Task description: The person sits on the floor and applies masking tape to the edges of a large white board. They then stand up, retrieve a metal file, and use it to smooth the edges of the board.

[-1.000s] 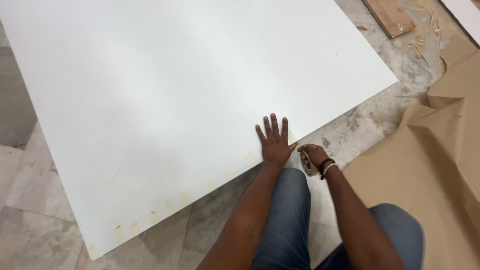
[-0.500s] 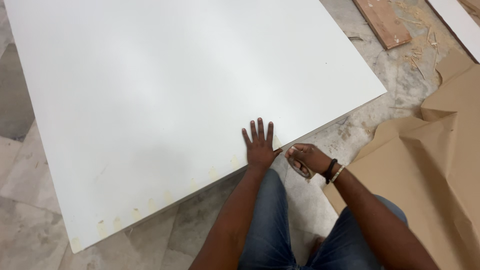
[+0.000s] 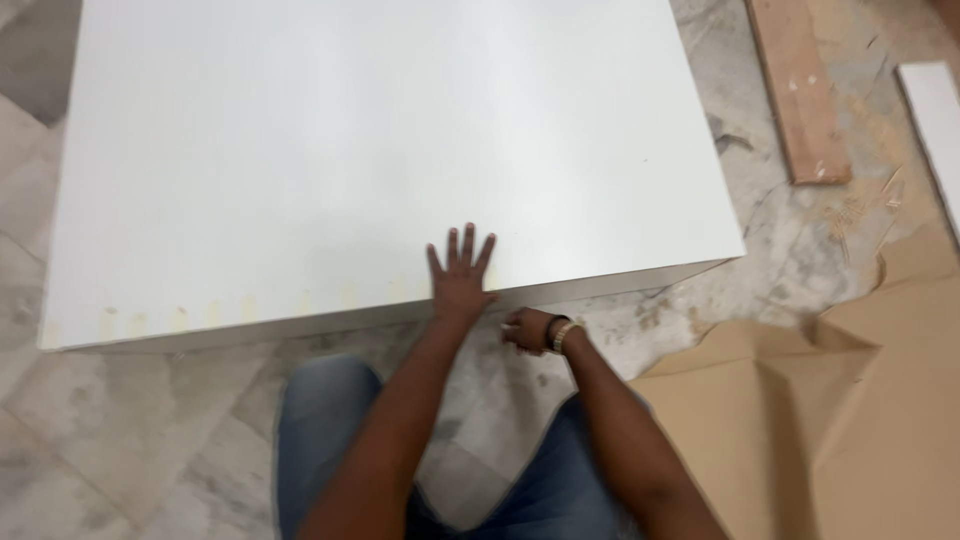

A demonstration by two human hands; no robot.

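Our left hand (image 3: 460, 280) lies spread flat on the white board (image 3: 390, 150), which fills the upper frame. Our right hand (image 3: 530, 328), curled, grip unclear, sits just below its near edge.

— What does the floor (image 3: 120, 440) look like?
— Grey-white marble tiles with dark veining, filling the lower left and running up the right side of the frame.

— Anything lying on it?
— Brown cardboard sheets (image 3: 850, 420), creased and overlapping, spread across the lower right. A reddish-brown wooden plank (image 3: 797, 90) lies at the upper right, with sawdust and wood chips (image 3: 860, 205) scattered just below it. A narrow white strip (image 3: 935, 130) sits at the far right edge.

— And the light?
— Soft, even, with no hard shadows.
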